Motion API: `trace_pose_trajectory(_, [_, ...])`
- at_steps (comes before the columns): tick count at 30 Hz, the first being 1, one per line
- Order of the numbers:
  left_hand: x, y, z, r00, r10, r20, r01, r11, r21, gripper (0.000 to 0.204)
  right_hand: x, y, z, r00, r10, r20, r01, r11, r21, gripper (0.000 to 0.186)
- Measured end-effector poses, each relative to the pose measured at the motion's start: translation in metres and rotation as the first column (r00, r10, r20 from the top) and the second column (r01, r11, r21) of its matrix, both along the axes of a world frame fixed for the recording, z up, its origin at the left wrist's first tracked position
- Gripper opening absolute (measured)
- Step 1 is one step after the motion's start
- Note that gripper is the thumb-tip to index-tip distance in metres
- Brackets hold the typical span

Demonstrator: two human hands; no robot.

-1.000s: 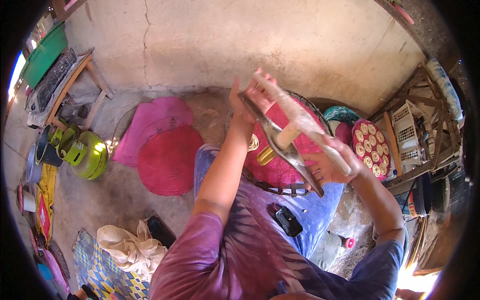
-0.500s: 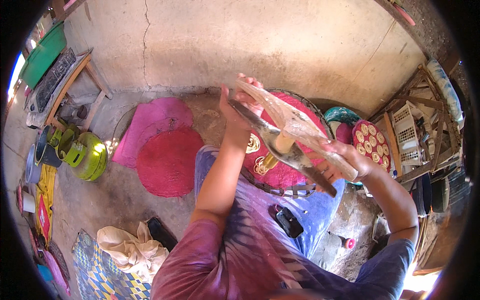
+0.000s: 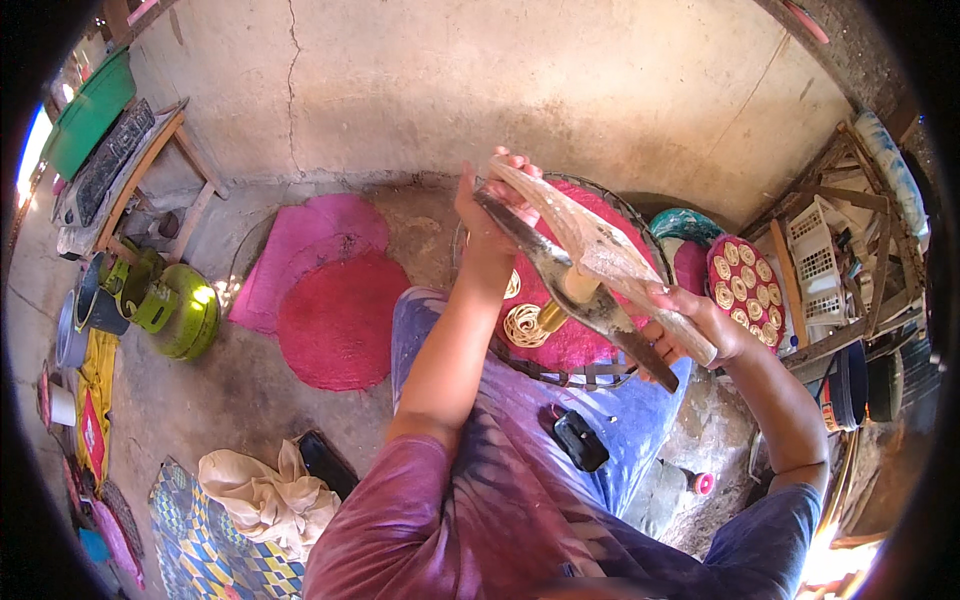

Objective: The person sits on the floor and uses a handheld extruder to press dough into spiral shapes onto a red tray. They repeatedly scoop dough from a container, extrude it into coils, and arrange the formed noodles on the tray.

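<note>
A two-handled wooden dough press [image 3: 590, 245] is held slantwise over a round red mat [image 3: 590, 352]. My left hand [image 3: 488, 215] is closed around the far-left ends of its upper and lower handles. At their near-right ends, my right hand [image 3: 705, 325] grips both handles. Between the handles a pale wooden plunger [image 3: 576, 285] enters the press, and a brass cylinder [image 3: 550, 317] points down below. A coil of pale dough strands [image 3: 523, 326] lies on the mat under the cylinder. Another coil [image 3: 513, 284] sits beside it, partly hidden by my left forearm.
The mat rests on a round dark-rimmed basket tray [image 3: 650, 225]. Several coils cover another red mat [image 3: 744, 290] at right. Spare red [image 3: 340, 320] and pink mats [image 3: 315, 245] lie left, near a green gas cylinder [image 3: 187, 312]. A black pouch [image 3: 578, 440] rests on my lap.
The strands under the brass cylinder have grown from a loose loop into a fuller, rounder coil. Both hands keep their grip, and the press has shifted slightly right in view.
</note>
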State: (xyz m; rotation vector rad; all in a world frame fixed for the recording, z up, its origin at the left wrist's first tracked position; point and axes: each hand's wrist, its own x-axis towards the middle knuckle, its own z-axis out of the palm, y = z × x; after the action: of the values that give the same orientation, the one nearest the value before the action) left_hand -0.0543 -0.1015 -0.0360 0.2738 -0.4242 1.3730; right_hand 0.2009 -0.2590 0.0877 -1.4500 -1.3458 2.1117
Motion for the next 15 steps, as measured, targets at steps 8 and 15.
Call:
trace_pose_trajectory(8, [0.010,0.025,-0.003,0.993,-0.098,0.065,0.093,0.992,0.080,0.041,0.021,0.014,-0.041,0.992,-0.044,-0.121,0.057,0.992,0.111,0.088])
trace_pose_trajectory(15, [0.003,0.029,-0.021,0.957,-0.020,0.288,-0.020,0.991,0.135,0.025,-0.034,0.065,-0.134,0.497,-0.117,-0.860,-0.117,0.973,-0.200,0.081])
